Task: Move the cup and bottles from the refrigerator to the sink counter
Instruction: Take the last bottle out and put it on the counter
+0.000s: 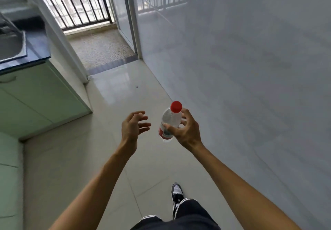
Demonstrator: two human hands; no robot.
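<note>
The right hand [186,131] carries a clear plastic red-capped bottle [169,122], not yet at the dark sink counter [38,45]; the left hand [133,126] hangs empty, fingers relaxed.

Nothing in the frame can be read: no text, brand, number or sign. The only printed thing is the red and white label [163,133] low on the clear bottle [170,120], just right of the frame's centre. Its print is too blurred and small to make out, and the fingers [171,128] of the right hand [187,131] cover part of it.
</note>
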